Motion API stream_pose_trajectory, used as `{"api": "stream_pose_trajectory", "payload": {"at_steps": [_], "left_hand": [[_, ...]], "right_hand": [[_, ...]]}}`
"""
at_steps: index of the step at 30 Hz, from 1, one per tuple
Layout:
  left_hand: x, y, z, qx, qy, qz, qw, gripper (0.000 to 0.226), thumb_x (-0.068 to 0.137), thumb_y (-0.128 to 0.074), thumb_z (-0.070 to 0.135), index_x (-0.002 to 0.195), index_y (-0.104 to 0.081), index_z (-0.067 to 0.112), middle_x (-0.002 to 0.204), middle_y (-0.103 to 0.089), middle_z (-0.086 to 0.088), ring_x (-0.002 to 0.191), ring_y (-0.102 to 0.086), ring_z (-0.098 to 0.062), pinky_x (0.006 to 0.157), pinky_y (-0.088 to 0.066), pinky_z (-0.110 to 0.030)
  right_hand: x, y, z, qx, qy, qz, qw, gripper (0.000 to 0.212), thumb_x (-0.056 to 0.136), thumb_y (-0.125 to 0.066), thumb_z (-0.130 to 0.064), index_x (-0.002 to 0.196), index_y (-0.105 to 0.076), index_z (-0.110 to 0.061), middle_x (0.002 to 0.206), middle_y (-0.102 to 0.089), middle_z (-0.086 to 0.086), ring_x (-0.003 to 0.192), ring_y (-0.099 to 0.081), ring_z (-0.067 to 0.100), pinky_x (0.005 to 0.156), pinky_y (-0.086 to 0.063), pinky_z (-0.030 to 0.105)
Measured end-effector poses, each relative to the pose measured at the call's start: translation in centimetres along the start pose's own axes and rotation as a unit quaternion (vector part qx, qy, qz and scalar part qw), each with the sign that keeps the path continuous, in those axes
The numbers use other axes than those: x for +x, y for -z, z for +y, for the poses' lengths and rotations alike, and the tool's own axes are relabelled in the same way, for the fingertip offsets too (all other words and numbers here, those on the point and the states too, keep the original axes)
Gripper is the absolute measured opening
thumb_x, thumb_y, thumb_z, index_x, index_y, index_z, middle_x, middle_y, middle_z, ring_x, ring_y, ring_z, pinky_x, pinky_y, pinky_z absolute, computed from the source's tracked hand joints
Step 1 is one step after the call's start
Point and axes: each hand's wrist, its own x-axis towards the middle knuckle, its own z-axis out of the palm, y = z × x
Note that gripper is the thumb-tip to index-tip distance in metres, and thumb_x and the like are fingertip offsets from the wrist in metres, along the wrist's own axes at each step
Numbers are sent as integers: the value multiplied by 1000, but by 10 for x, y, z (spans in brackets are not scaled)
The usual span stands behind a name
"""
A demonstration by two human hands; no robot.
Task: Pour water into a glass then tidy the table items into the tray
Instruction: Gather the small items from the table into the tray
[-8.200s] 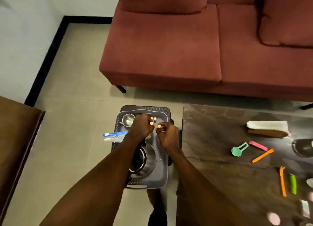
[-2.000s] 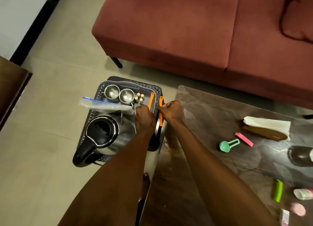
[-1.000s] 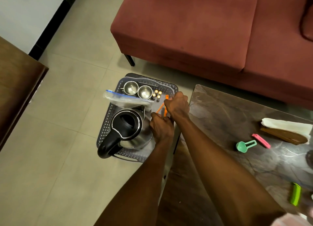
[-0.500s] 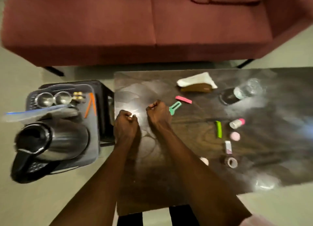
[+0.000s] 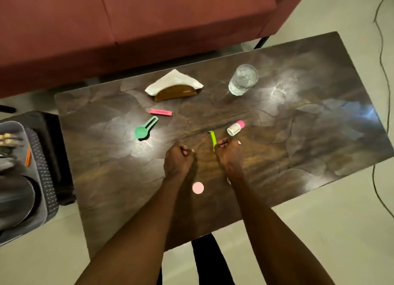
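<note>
Now, shift: both hands have left the tray and come over the table since a second ago, when they were setting the orange clips down beside the kettle.
Left hand (image 5: 178,161): fingers curled into a loose fist; I see nothing held in it.
Right hand (image 5: 229,154): also curled, knuckles up; it sits touching or just over the near end of the green clip (image 5: 212,139), but whether the fingers already pinch it I cannot tell (the fist hides the clip's tail).
Tray (image 5: 45,178): far off to the left of the left hand, on the floor-side stand; an orange clip (image 5: 28,158) lies inside it, so that delivery looks done.
Glass (image 5: 243,79): well beyond the right hand, upright, with water in it, so I judge the pouring step finished.
Left on the table: pink-capped bottle (image 5: 235,128) just beyond the right hand; pink disc (image 5: 198,187) between the two forearms, nearer me than the fists; green scoop (image 5: 145,128) and pink clip (image 5: 160,112) ahead and left of the left hand; napkin holder (image 5: 174,88) farther out.
Meaning: tidying is partway through; the green clip looks like the next pick, and several small items remain for more trips to the tray.
</note>
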Motion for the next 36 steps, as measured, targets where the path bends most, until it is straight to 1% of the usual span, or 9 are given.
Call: {"api": "stream_pose_trajectory", "payload": {"at_steps": [3,5,8,10,15,21,26,30,36], "left_hand": [[0,-25,12,-7,-10,-7,1000,12,80,-70,26,82,-61,19,78,-68,2,85,-66,-23,77,-53,-33],[2,-37,20,-7,-9,-7,1000,9,80,-70,23,82,-62,20,76,-67,4,83,-66,-21,77,-53,-33],[7,-47,23,-5,-8,-12,1000,8,81,-69,21,84,-62,19,80,-68,4,83,-65,-20,79,-54,-35],[11,-49,21,-3,-4,-13,1000,9,81,-69,23,86,-63,18,83,-69,2,84,-65,-20,79,-54,-36],[21,-48,17,-12,4,-16,1000,10,81,-70,20,91,-67,19,85,-70,2,86,-66,-18,83,-54,-35],[30,-15,12,14,3,73,997,10,82,-68,29,89,-63,25,84,-68,8,85,-65,-20,74,-53,-34],[47,21,12,112,-52,127,984,10,88,-62,25,97,-62,23,105,-63,0,96,-62,-27,74,-47,-38],[75,51,15,245,-157,162,943,18,95,-54,23,107,-64,17,116,-57,-4,101,-59,-28,74,-48,-40],[116,72,25,351,-204,122,906,34,92,-53,15,125,-60,19,127,-56,-4,112,-51,-29,82,-49,-42]], "right_hand": [[15,6,12,14,-20,-12,1000,4,78,-67,-18,75,-64,-19,82,-72,5,84,-70,27,78,-57,34],[22,4,13,20,-14,-17,1000,18,77,-74,-24,70,-57,-24,78,-71,1,82,-70,23,74,-52,29],[27,-4,11,7,15,-19,1000,26,74,-81,-32,77,-59,-18,79,-70,2,79,-67,23,71,-52,32],[29,-11,8,-5,35,-31,999,27,76,-81,-27,84,-60,-12,83,-70,7,79,-66,26,72,-54,36],[29,-23,-1,-57,36,-53,996,20,79,-68,-19,93,-61,-7,92,-68,14,89,-65,34,76,-54,41],[22,-36,-18,-24,34,-36,999,20,74,-74,-31,89,-70,-18,87,-75,-1,89,-70,24,80,-57,37],[23,-55,-39,56,28,-74,995,13,76,-75,-23,88,-73,-18,83,-76,1,82,-73,20,81,-59,41],[28,-66,-49,107,2,-84,991,11,78,-77,-16,89,-76,-15,85,-77,5,81,-74,20,82,-59,41],[38,-77,-53,133,21,-88,987,11,78,-79,-11,88,-74,-11,76,-71,0,66,-66,9,68,-55,27]]}}
